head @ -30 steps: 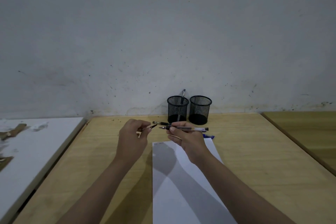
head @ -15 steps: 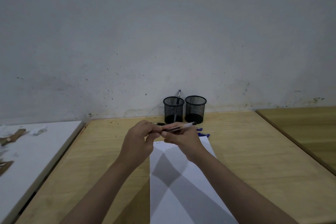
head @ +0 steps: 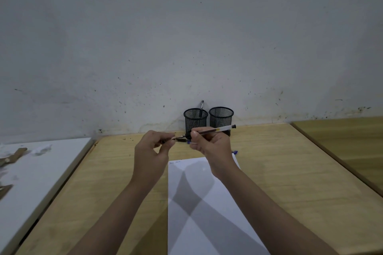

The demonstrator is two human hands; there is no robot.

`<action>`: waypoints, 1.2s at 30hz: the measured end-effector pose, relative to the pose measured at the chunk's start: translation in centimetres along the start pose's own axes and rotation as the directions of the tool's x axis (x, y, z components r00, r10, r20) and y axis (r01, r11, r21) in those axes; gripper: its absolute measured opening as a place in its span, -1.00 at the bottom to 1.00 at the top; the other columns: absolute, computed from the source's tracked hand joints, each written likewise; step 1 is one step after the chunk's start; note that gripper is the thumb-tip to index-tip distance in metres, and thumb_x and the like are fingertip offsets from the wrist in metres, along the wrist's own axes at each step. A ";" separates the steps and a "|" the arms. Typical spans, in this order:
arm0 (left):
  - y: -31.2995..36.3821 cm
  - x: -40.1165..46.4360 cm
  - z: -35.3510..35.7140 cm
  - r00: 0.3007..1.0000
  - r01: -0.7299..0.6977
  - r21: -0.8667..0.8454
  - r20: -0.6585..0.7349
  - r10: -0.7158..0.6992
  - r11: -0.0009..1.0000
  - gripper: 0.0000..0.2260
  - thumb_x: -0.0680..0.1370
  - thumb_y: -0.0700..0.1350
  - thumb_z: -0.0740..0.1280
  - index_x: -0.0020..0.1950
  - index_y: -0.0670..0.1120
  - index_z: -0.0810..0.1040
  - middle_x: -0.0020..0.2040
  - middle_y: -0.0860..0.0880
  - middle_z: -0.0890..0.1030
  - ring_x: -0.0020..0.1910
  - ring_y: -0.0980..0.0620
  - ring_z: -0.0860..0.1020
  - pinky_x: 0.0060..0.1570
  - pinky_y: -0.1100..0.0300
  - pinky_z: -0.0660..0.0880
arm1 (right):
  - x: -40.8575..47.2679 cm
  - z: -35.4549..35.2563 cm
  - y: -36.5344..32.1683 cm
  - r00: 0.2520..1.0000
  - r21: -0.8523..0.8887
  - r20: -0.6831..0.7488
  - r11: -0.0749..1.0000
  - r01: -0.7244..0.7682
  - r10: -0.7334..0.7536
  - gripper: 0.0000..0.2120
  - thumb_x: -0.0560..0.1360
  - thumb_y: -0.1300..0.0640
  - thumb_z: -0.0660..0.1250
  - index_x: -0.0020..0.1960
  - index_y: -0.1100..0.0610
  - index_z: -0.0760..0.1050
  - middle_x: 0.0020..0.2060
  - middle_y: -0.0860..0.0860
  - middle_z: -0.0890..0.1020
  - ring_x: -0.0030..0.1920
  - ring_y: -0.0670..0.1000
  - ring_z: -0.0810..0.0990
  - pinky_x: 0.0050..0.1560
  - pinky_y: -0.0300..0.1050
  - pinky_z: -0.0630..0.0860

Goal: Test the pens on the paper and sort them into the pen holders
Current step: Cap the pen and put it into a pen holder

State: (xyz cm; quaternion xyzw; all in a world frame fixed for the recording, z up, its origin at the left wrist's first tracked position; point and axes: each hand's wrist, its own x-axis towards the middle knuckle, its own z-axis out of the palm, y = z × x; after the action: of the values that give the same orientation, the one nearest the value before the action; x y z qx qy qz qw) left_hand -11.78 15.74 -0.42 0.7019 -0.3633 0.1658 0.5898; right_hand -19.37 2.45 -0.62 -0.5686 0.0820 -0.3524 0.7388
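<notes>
While the desk is carrying everything the task needs, the white paper is lying lengthwise in front of the person, its near end running out of view, probably so a pen tip can drop straight onto it for a test stroke. A faint scribble is sitting at its far left corner, too small to read. Against the far wall the two mesh holders are standing side by side: the left holder is already keeping one pen upright, and the right holder is looking empty (its base is hidden behind the hand).

Above the far edge of the sheet, the right hand is pinching the clear pen between thumb and fingers near the tip, barrel angling up to the right, which reads as a writing grip being prepared. The left hand is pinching something small and dark, likely the cap, just left of the tip; I cannot tell whether it is quite free of the pen.

A blue bit, possibly another pen, is peeking out right of the right hand, mostly covered.
</notes>
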 end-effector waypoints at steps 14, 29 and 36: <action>1.1 -0.2 0.7 0.998 0.037 -0.073 0.056 -0.033 0.997 -0.75 0.39 -0.34 0.42 -0.18 0.03 0.62 -0.21 -0.01 0.64 -0.18 0.06 0.60 -0.17 0.26 0.52 | -0.4 -0.1 -0.1 0.995 -0.071 0.089 0.997 -0.029 0.036 -0.85 0.46 0.30 0.37 -0.19 0.08 0.61 -0.38 -0.10 0.65 -0.27 -0.14 0.61 -0.26 -0.23 0.56; 0.6 1.0 2.1 0.997 0.076 -0.070 0.026 -0.074 0.995 -0.74 0.41 -0.33 0.41 -0.19 0.06 0.62 -0.25 -0.05 0.62 -0.26 0.09 0.55 -0.28 0.34 0.45 | 1.3 -0.2 -0.3 0.998 -0.282 0.007 0.958 -0.054 0.058 -0.79 0.46 0.07 0.41 -0.31 0.13 0.61 -0.36 0.05 0.67 -0.30 -0.07 0.61 -0.18 -0.06 0.57; -0.6 3.3 2.6 0.984 0.160 -0.031 0.081 -0.158 0.987 -0.79 0.42 -0.28 0.41 -0.19 0.05 0.62 -0.21 0.05 0.62 -0.21 0.11 0.59 -0.20 0.37 0.49 | 3.1 -1.8 0.4 0.803 -0.744 0.301 0.400 0.535 -0.514 -0.79 0.26 0.13 0.54 -0.19 0.19 0.59 -0.32 0.02 0.61 -0.27 0.01 0.53 -0.23 -0.12 0.51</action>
State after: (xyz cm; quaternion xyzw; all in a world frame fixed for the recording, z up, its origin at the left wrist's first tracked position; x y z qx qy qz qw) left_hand -9.67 12.23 0.65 0.7236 -0.3318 0.0840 0.5994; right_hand -17.83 -0.85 -0.67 -0.8373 0.0399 -0.4830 0.2529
